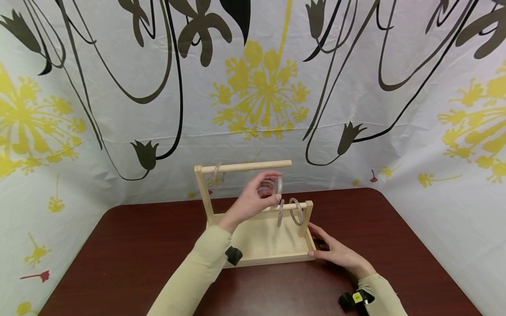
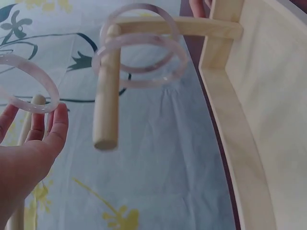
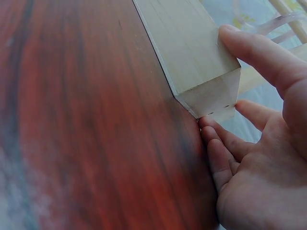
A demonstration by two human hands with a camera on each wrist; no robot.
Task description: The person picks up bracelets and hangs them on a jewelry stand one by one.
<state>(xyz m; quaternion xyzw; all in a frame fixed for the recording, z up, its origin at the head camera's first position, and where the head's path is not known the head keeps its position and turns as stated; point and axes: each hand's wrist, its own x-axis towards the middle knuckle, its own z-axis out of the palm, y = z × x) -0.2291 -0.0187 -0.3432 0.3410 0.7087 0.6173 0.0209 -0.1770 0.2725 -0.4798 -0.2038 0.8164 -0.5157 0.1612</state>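
Observation:
In the head view, my left hand (image 1: 253, 199) pinches a pale pinkish bangle (image 1: 280, 186) between thumb and fingers, holding it upright near the free end of the lower wooden bar (image 1: 290, 206). That bangle (image 2: 36, 72) shows clear of the bar's tip in the left wrist view. Two similar bangles, one of them nearer the tip (image 1: 280, 215), hang on the lower bar. My right hand (image 1: 336, 252) grips the front right corner of the wooden stand (image 1: 257, 243), thumb on the front wall and fingers against its end (image 3: 211, 98).
The stand's taller bar (image 1: 253, 166) reaches out from a post at the left, with another bangle (image 1: 215, 176) hanging near that post. A dark red-brown table (image 1: 158, 245) lies beneath. Behind it hangs a white cloth (image 1: 253, 109) with flower prints.

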